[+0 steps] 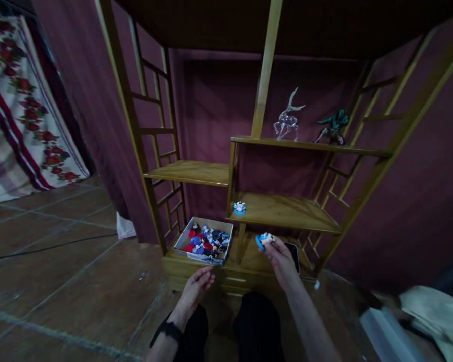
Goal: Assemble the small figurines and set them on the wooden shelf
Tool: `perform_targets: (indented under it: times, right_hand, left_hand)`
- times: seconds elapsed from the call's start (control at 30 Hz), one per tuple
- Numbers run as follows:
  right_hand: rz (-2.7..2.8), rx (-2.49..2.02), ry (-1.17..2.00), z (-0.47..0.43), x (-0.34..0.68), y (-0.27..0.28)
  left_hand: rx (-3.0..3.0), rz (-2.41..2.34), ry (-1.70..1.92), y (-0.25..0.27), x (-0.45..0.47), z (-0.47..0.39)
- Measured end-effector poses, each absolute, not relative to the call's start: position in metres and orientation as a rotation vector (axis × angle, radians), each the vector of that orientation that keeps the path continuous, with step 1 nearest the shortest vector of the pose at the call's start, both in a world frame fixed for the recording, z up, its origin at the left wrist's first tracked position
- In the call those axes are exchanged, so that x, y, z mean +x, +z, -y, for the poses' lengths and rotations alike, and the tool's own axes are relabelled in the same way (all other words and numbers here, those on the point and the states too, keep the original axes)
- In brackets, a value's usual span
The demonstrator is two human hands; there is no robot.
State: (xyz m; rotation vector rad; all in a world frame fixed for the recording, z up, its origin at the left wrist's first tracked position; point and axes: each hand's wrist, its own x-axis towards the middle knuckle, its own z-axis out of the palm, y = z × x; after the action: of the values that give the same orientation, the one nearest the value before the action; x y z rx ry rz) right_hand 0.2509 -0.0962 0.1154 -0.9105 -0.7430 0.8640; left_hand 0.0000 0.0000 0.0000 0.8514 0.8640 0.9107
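My right hand [281,259] pinches a small figurine [265,240] with a white body and a round blue base, tilted on its side in front of the lower shelf. A similar figurine [239,207] on a blue base stands at the left front corner of the middle shelf [287,211]. Below the front edge of a shallow cardboard box [181,244], my left hand [198,287] is closed, its fingers curled together with nothing visible in them. Inside that box lies a jumble of several small figurines [207,240] with red, blue and purple bases.
A clear deer figure [288,118] and a dark green figure [335,125] stand on the upper right shelf [309,145]. Left of it is a lower wooden shelf [192,172]. A dark flat object [293,255] lies behind my right hand. Drawers [236,279] sit below.
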Motion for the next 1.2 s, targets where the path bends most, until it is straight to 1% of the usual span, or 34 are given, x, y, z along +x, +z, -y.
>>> perform_targets:
  times: [0.1,0.17,0.33,0.43,0.53,0.63,0.73,0.8,0.93,1.1,1.2]
  right_hand:
    - [0.842,-0.939,0.682,0.074,0.286,0.165]
    - [0.929,-0.973,0.639,0.048,0.304,0.188]
    - [1.037,-1.123,0.620,-0.034,0.322,0.212]
    - [1.080,-1.195,0.598,-0.079,0.326,0.215]
    - [1.100,-1.175,0.522,-0.113,0.329,0.211]
    - [1.138,-1.199,0.432,-0.137,0.331,0.198]
    - [1.229,-1.376,0.397,-0.149,0.331,0.178]
    - [1.268,-1.454,0.408,-0.151,0.330,0.167]
    - [1.293,-1.442,0.466,-0.147,0.329,0.159]
    - [1.256,-1.401,0.490,-0.131,0.331,0.169]
    - [1.175,-1.350,0.419,-0.099,0.325,0.177]
  left_hand:
    - [0.842,-0.884,0.900,0.005,0.000,-0.001]
    - [0.841,-0.896,0.879,0.008,0.000,-0.002]
    - [0.827,-0.916,0.855,0.010,0.000,-0.002]
    - [0.831,-0.942,0.846,0.009,-0.003,-0.004]
    - [0.851,-0.974,0.832,0.005,-0.008,-0.008]
    - [0.858,-0.971,0.816,-0.002,-0.013,-0.013]
    - [0.846,-0.959,0.809,-0.008,-0.016,-0.018]
    - [0.829,-0.954,0.808,-0.010,-0.016,-0.020]
    - [0.805,-0.952,0.805,-0.009,-0.014,-0.019]
    - [0.841,-0.978,0.814,-0.002,-0.014,-0.015]
    - [0.856,-0.985,0.837,0.005,-0.017,-0.012]
